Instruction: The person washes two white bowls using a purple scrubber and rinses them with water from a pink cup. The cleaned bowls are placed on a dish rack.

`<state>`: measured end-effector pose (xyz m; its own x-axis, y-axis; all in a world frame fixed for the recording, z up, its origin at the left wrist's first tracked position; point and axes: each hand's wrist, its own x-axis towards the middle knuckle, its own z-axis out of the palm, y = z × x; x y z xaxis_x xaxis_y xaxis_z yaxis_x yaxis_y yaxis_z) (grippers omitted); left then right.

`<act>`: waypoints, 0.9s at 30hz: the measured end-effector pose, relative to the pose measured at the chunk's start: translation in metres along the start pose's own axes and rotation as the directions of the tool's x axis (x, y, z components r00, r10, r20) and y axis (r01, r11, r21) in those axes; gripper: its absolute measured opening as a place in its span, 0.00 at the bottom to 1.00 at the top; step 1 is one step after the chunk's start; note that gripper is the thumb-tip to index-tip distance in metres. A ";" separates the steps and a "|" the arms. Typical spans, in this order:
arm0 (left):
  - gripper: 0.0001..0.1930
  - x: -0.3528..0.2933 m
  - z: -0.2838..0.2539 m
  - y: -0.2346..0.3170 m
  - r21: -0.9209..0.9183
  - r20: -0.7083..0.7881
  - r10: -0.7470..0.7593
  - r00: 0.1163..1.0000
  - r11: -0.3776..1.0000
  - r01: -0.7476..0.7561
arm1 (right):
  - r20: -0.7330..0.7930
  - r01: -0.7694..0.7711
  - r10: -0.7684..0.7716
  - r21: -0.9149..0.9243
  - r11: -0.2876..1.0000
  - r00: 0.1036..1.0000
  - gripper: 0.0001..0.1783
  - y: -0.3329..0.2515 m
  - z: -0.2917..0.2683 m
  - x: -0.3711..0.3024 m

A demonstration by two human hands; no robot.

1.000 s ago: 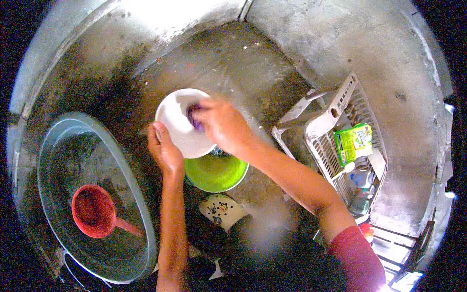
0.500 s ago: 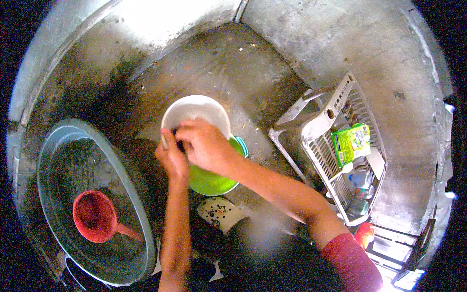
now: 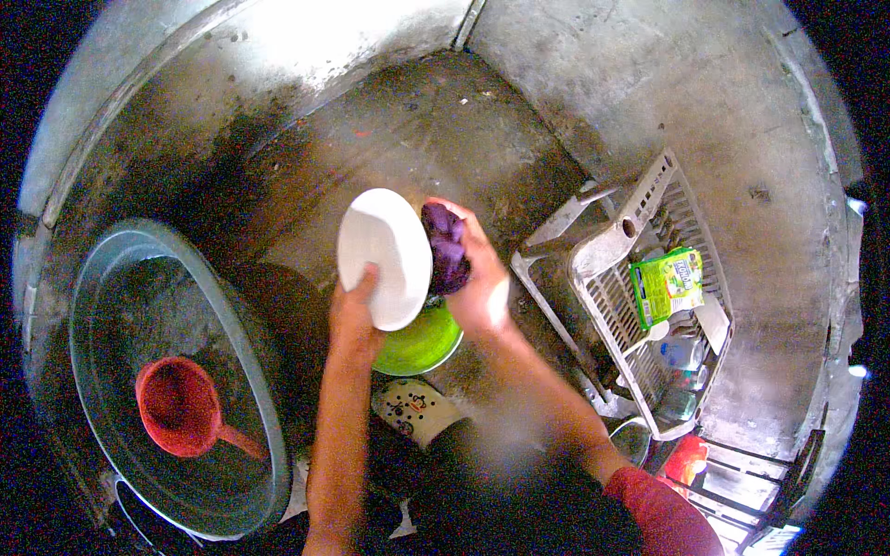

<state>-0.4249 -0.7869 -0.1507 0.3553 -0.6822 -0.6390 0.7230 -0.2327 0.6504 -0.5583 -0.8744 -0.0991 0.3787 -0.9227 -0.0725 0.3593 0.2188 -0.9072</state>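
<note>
Green basin point(image 3: 422, 347) partly behind white bowl point(image 3: 385, 250)

A dark red sleeve point(image 3: 663, 510) is wrapping the right upper arm, stopping short and leaving the forearm point(image 3: 556, 398) bare! The left hand point(image 3: 357, 310) and right hand point(image 3: 482, 287) are going bare too. Dark clothing point(image 3: 519, 505) is covering the lower body, and a rounded cream shoe point(image 3: 408, 410) is sporting dark dots and little figures!

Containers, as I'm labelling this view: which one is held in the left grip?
The white bowl, tilted in the left grip; the green basin and the grey basin are not held.
</note>
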 end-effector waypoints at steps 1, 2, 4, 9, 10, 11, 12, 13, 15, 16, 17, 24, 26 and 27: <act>0.27 -0.003 0.004 -0.001 0.017 0.026 0.010 1.000 1.000 -0.010 | 0.025 0.186 -0.185 -0.126 0.974 0.982 0.25 0.005 0.007 -0.003; 0.28 -0.006 0.008 -0.003 0.035 0.054 0.019 0.998 0.999 -0.021 | 0.115 0.415 -0.399 -0.258 0.872 0.910 0.25 0.008 0.013 -0.004; 0.29 -0.010 0.010 -0.003 0.033 0.118 0.015 0.993 0.999 -0.019 | 0.139 0.465 -0.449 -0.390 0.794 0.883 0.21 0.007 0.020 0.000; 0.28 -0.014 0.005 -0.008 0.055 0.277 -0.135 0.951 0.991 0.125 | 0.169 -0.184 0.229 -0.246 0.952 0.959 0.17 -0.025 0.023 0.028; 0.27 -0.011 0.004 -0.010 0.069 0.303 -0.186 0.935 0.982 0.173 | 0.204 -0.193 0.239 -0.221 0.956 0.949 0.18 -0.031 0.025 0.029; 0.26 -0.008 0.001 -0.012 0.037 0.328 -0.217 0.919 0.975 0.217 | 0.183 -0.142 0.251 -0.463 0.875 0.951 0.18 -0.036 0.028 0.025; 0.26 -0.005 -0.002 -0.015 -0.106 0.419 -0.184 0.889 0.963 0.249 | 0.144 -0.025 0.153 -0.644 0.765 0.978 0.17 -0.039 0.033 0.018; 0.25 0.001 -0.005 -0.017 -0.191 0.476 -0.183 0.860 0.933 0.304 | 0.277 0.245 -0.092 -0.592 0.768 0.956 0.17 -0.041 0.039 0.009; 0.25 0.009 -0.012 -0.026 -0.322 0.587 -0.186 0.788 0.840 0.438 | 0.557 0.663 -0.380 -0.499 0.557 0.739 0.20 -0.040 0.052 -0.010; 0.25 0.011 -0.016 -0.030 -0.353 0.622 -0.196 0.758 0.794 0.495 | 0.678 0.773 -0.379 -0.502 0.388 0.631 0.22 -0.039 0.057 -0.015; 0.25 0.012 -0.020 -0.035 -0.368 0.642 -0.197 0.741 0.768 0.524 | 0.668 0.750 -0.347 -0.541 0.380 0.658 0.21 -0.037 0.062 -0.017; 0.29 -0.016 -0.026 -0.047 -0.335 0.660 -0.253 0.707 0.744 0.579 | 0.232 -0.143 0.376 -0.653 0.744 0.897 0.25 -0.026 0.033 0.044; 0.29 -0.022 -0.014 -0.045 -0.429 0.639 -0.145 0.755 0.748 0.507 | 0.214 -0.463 0.480 -0.126 0.877 0.851 0.27 -0.015 0.019 0.043; 0.29 -0.023 -0.008 -0.041 -0.422 0.638 -0.108 0.763 0.779 0.463 | 0.099 -0.447 0.444 0.016 0.894 0.891 0.25 -0.012 0.013 0.040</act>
<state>-0.4575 -0.7561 -0.1662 -0.1847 -0.9372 -0.2958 0.9781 -0.2046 0.0375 -0.5358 -0.9100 -0.0860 0.5815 -0.6930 -0.4262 0.1656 0.6137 -0.7720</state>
